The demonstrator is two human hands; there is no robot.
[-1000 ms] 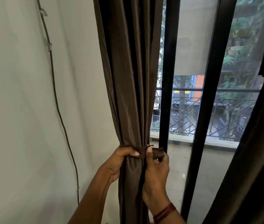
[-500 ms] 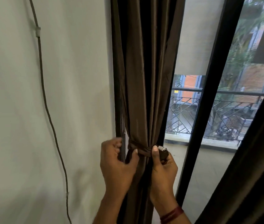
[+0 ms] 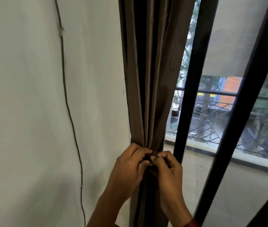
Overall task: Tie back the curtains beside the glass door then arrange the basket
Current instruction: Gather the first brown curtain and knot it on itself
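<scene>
Your left hand (image 3: 130, 166) and right hand (image 3: 167, 172) pinch the curtain (image 3: 148, 79) at its gathered waist, fingertips touching. Draw the tie snug and level between them; it is hidden under your fingers.

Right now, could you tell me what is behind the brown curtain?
The brown curtain hides whatever is behind its folds. Past its edges show the white wall on the left and the black-framed glass door on the right. The left hand and right hand pinch its gathered waist.
</scene>
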